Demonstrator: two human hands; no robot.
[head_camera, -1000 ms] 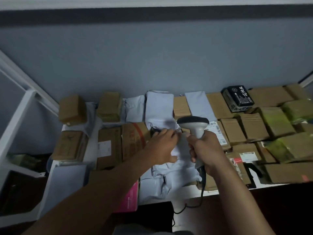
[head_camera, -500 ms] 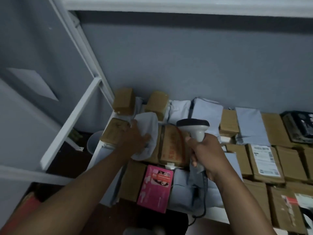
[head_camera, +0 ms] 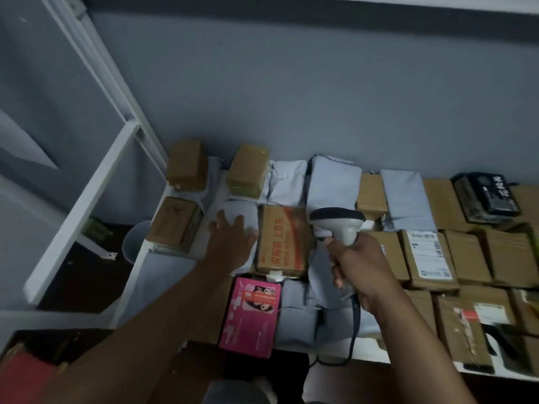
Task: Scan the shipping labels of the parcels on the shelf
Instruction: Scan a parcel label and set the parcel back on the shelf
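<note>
Since earlier, left hand [head_camera: 230,243] flattened open on grey mailer [head_camera: 239,210]; right hand [head_camera: 360,265] grips upright scanner [head_camera: 339,225], head pointing left.

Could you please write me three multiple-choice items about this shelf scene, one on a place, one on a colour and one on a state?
1. Where does the left hand rest?
A. on a grey mailer bag
B. on the black box
C. on the bin

2. What colour is the box at the shelf's near edge, under the left forearm?
A. green
B. pink
C. white

3. What is the right hand doing?
A. hanging idle
B. lifting a carton
C. gripping the scanner

Answers:
1 A, its fingers lie spread on the bag beside the red-printed carton.
2 B, its face is bright pink.
3 C, its fingers wrap the handle.
</note>
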